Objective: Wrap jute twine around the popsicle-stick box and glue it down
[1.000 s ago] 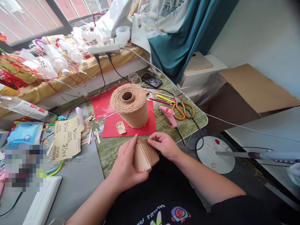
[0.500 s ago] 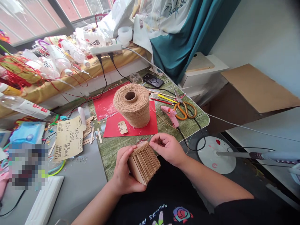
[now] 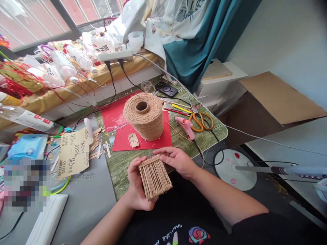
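Note:
Between my hands is a small wooden box wrapped in jute twine, its strands running down the near side and a band of twine round the upper edge. My left hand grips it from the left, with fingers at the top and thumb underneath. My right hand is closed at the upper right corner, thumb and fingers against the band. Behind the box stands a big spool of jute twine on red card. A strand trails from the spool past a pink glue gun.
Scissors with orange handles, a yellow pen and a black phone lie at the back right. Sandpaper sheets and wooden sticks are on the left. A power strip rests on the cluttered sill.
The box has turned so its twine-covered side faces me more fully. My right hand has shifted slightly left and lies along the top edge.

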The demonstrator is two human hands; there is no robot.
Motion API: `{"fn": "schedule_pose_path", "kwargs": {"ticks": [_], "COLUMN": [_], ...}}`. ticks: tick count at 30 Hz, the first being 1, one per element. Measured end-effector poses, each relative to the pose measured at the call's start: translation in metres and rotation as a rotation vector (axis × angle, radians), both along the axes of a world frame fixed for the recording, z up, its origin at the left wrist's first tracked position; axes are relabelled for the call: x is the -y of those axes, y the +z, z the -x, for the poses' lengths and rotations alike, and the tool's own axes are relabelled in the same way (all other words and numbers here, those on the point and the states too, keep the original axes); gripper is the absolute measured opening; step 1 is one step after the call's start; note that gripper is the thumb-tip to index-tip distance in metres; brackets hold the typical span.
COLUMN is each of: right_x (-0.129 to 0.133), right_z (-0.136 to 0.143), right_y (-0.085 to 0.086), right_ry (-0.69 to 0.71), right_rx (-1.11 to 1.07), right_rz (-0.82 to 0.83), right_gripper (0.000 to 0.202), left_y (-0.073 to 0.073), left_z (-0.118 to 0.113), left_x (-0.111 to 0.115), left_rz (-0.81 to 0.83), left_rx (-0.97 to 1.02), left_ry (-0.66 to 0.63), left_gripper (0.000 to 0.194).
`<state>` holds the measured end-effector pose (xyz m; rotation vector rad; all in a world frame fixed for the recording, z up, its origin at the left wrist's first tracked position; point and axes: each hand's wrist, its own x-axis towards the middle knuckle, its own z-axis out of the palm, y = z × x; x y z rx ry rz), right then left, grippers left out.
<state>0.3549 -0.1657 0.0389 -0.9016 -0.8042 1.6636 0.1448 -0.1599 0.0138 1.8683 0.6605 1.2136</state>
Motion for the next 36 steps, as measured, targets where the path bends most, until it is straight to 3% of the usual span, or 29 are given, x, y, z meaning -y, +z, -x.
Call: {"fn": "schedule_pose_path", "kwargs": {"ticks": [4,9,13,17,23,32,36], "right_x": [-0.003,-0.006,-0.007,0.0,0.011,0.018,0.019], "right_z": [-0.01,-0.015,0.001,0.014,0.004,-0.021,-0.027], "right_y": [0.006,0.037,0.053,0.049,0.047,0.044,0.033], "right_ry": [-0.015,0.016,0.131,0.159,0.122,-0.066,-0.129], "right_rx": [0.152,0.679,1.161,1.412,1.468,1.272,1.227], "right_rz": [-0.027,-0.173,-0.389,-0.527,-0.595,-0.472,-0.397], "right_gripper": [0.032,0.019,0.013,0.016,0.025,0.013,0.01], "left_y": [0.004,0.011,0.012,0.009,0.004,0.003,0.006], "left_z": [-0.002,0.009,0.011,0.01,0.011,0.013,0.012], "left_x": [-0.006,-0.009,-0.007,-0.005,-0.005,-0.004,-0.004], "left_rz": [0.077,0.181,0.123,0.085,0.034,0.063,0.056], "left_rx": [-0.039,-0.409,-0.56,-0.555,-0.509,-0.543,-0.543], "left_ry": [-0.086,-0.207,-0.169,-0.109,-0.112,-0.099,-0.106], "left_gripper": [0.098,0.109,0.119,0.114,0.118,0.113,0.11]}}
